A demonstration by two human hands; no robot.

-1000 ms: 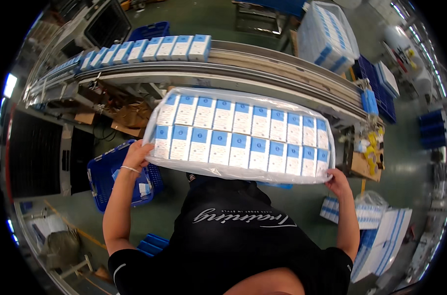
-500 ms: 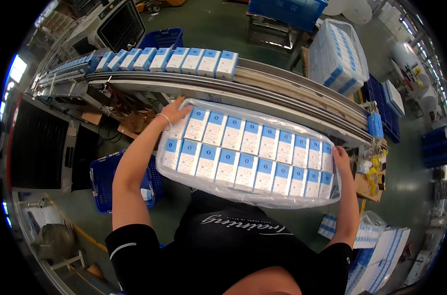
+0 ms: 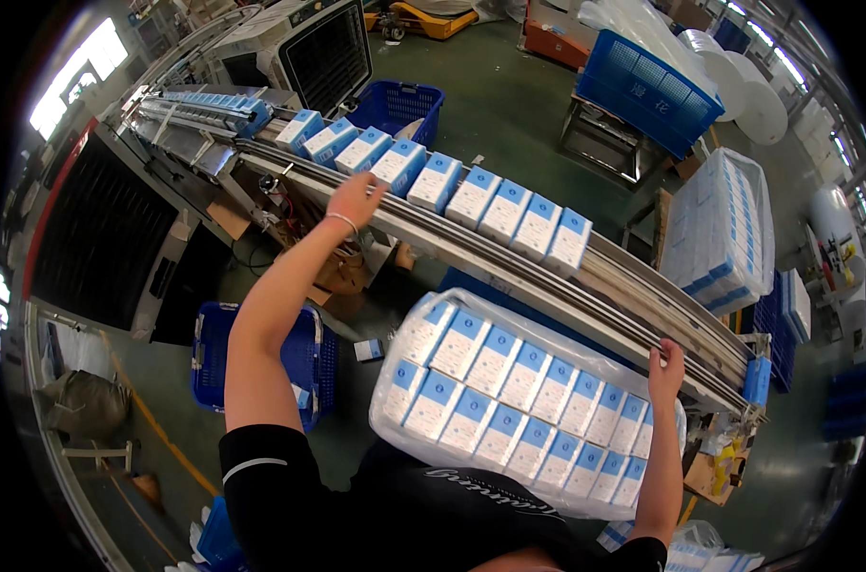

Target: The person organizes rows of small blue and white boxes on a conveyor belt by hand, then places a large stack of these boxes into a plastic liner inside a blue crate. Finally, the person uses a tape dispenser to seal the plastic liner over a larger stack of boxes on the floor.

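A row of white-and-blue cartons (image 3: 474,197) stands on the conveyor (image 3: 633,278). My left hand (image 3: 356,201) reaches to the conveyor's near edge, fingers stretched out beside one carton in the row; whether they touch it I cannot tell. Over the near rail farther right is my right hand (image 3: 665,370), its fingers apart and nothing in them. Between my forearms, in front of my body, lies a clear plastic bag (image 3: 387,405) packed with two rows of the same cartons. My right forearm covers part of its right end.
A blue crate (image 3: 211,357) stands on the floor at left, with a loose carton (image 3: 368,350) beside it. Beyond the conveyor are another blue basket (image 3: 433,119), a large blue bin (image 3: 642,91) and another wrapped pack of cartons (image 3: 723,229). Tape rolls sit at right.
Both hands have let go of the bag and moved to the conveyor. The bag sits lower and nearer my body. The view has turned, and the carton row appears farther right.
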